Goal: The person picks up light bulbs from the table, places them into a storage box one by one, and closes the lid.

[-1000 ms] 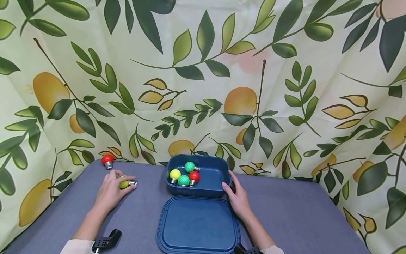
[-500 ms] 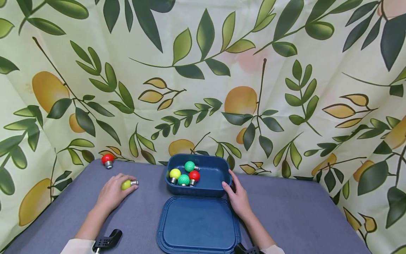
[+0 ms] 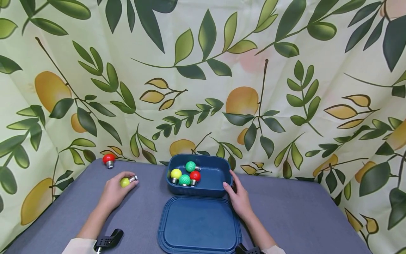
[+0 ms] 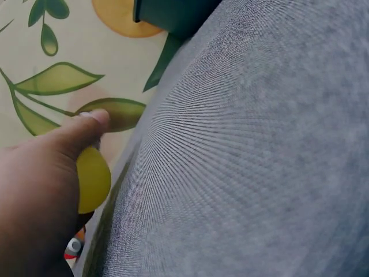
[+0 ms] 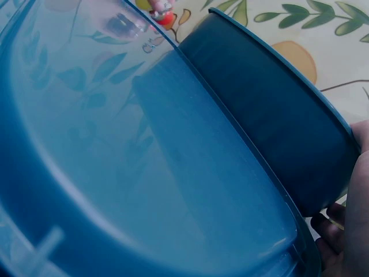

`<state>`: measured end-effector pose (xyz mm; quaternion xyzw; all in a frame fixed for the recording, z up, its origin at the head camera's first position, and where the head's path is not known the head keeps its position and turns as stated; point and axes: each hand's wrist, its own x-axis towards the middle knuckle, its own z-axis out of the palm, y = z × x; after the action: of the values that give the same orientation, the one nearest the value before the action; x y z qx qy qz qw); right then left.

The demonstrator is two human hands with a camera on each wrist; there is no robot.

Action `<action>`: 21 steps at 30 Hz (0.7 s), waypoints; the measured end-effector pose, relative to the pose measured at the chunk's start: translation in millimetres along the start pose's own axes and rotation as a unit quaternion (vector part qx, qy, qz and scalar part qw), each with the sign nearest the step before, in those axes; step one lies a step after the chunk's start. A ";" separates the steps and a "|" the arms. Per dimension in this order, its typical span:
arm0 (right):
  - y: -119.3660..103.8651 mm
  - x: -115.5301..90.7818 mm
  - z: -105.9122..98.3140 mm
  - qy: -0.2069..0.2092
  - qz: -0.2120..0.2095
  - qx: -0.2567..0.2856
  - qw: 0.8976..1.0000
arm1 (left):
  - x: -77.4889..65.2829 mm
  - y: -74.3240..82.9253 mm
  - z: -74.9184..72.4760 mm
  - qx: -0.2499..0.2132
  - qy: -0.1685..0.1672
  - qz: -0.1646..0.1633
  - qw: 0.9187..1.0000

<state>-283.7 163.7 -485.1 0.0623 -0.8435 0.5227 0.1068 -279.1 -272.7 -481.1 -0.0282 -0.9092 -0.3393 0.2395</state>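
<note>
My left hand (image 3: 113,190) pinches a small yellow-green light bulb (image 3: 125,182), its silver screw base pointing up to the right. The left wrist view shows the bulb's round yellow globe (image 4: 95,180) under the thumb. My right hand (image 3: 238,199) holds the right end of a dark blue box (image 3: 196,191), thumb at the rim and fingers along the outside. Inside the box, towards the left, lie a yellow bulb (image 3: 176,173), two green bulbs (image 3: 190,166) and a red bulb (image 3: 195,175). Another red bulb (image 3: 109,158) sits at the table's back left corner.
A blue lid (image 3: 200,224) lies flat on the grey table (image 3: 295,215), directly in front of the box; it fills much of the right wrist view. Behind the table hangs a cloth (image 3: 203,81) printed with leaves and fruit.
The left hand has drawn the bulb clear of the spot beside its fingers and tipped its screw base upward. My right hand stays on the box.
</note>
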 end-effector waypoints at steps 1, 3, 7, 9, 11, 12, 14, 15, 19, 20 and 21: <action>0.0 -0.2 0.0 0.000 0.000 0.001 1.000 | 0.1 0.2 0.5 -0.009 0.009 0.002 1.000; -0.2 -0.3 0.0 0.000 0.000 0.000 1.000 | 0.2 -0.1 1.4 -0.024 0.028 0.008 0.999; -0.2 -0.2 0.3 0.001 0.001 -0.001 1.000 | 0.2 -0.7 2.2 -0.036 0.042 0.020 0.998; 0.1 0.0 0.5 0.002 0.001 -0.002 1.000 | 0.3 -0.7 2.3 -0.035 0.040 0.021 0.998; 0.4 0.2 0.6 0.003 0.001 -0.003 1.000 | 0.6 -0.8 2.4 -0.037 0.033 0.019 0.999; 0.5 0.3 0.6 0.003 0.001 -0.003 1.000 | 0.6 -0.9 2.5 -0.039 0.029 0.016 0.999; 0.5 0.3 0.6 0.003 0.001 -0.005 1.000 | 0.8 -0.5 2.4 -0.050 0.022 0.009 0.998; 0.4 0.3 0.5 0.003 0.001 -0.005 1.000 | 0.9 -0.4 2.3 -0.057 0.018 0.005 0.998; -0.6 -0.2 0.1 0.001 0.000 0.003 1.000 | 1.8 0.9 1.0 -0.086 0.002 -0.011 0.996; -1.0 -0.3 0.0 0.000 -0.001 0.005 1.000 | 2.0 1.4 0.6 -0.093 -0.001 -0.016 0.996; -1.3 -0.5 -0.1 0.000 -0.002 0.009 1.000 | 2.3 1.9 0.2 -0.098 -0.003 -0.021 0.995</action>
<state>-282.9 163.3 -484.0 0.0646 -0.8389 0.5297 0.1071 -280.8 -271.4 -479.0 -0.0331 -0.8725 -0.4321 0.2255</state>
